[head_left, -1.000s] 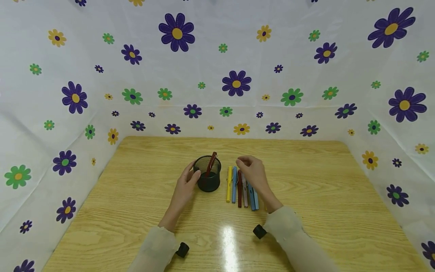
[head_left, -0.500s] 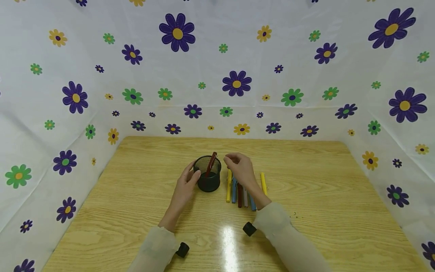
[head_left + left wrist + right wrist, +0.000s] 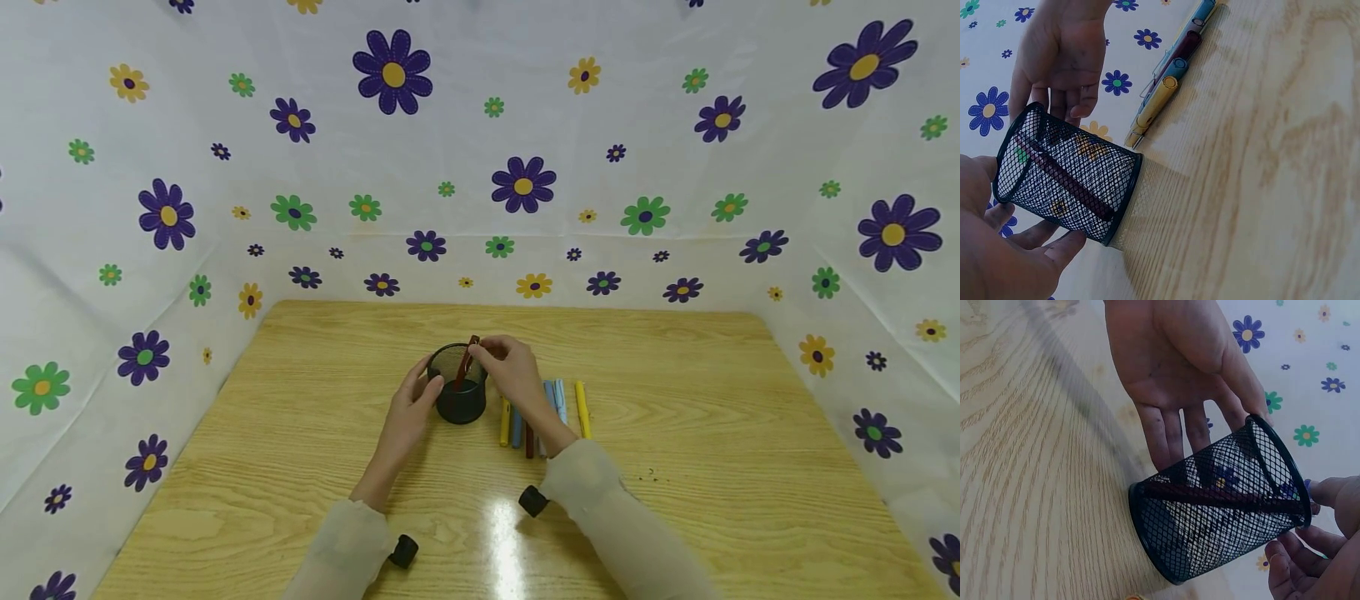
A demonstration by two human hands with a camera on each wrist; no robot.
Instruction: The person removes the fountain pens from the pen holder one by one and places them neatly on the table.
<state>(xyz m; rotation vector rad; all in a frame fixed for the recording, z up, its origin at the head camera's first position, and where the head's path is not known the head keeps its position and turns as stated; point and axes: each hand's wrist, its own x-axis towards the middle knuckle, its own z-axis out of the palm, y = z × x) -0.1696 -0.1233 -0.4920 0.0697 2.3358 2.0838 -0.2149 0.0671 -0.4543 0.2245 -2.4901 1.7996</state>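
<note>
A black mesh pen cup [image 3: 461, 404] stands on the table in the head view. A dark red pen [image 3: 465, 367] leans inside it, its clipped top above the rim. My left hand [image 3: 405, 412] holds the cup's left side, thumb and fingers on either side of the mesh in the left wrist view. At the cup's right rim, my right hand [image 3: 513, 375] has its thumb and fingertips around the pen's top; firm contact is unclear. In the right wrist view, the right hand's thumb and fingers [image 3: 1297, 556] are apart beside the rim.
Right of the cup lies a row of pens, partly under the right forearm: a yellow pen [image 3: 505, 427], a blue pen [image 3: 517, 429], a dark red pen [image 3: 529, 442] and others. Farther right lies another yellow pen [image 3: 582, 408]. Flowered cloth [image 3: 450, 150] surrounds the wooden table [image 3: 712, 467].
My right hand has moved left from over the row of pens to the cup's rim, uncovering the far yellow pen. The left hand, cup and pen inside have stayed put.
</note>
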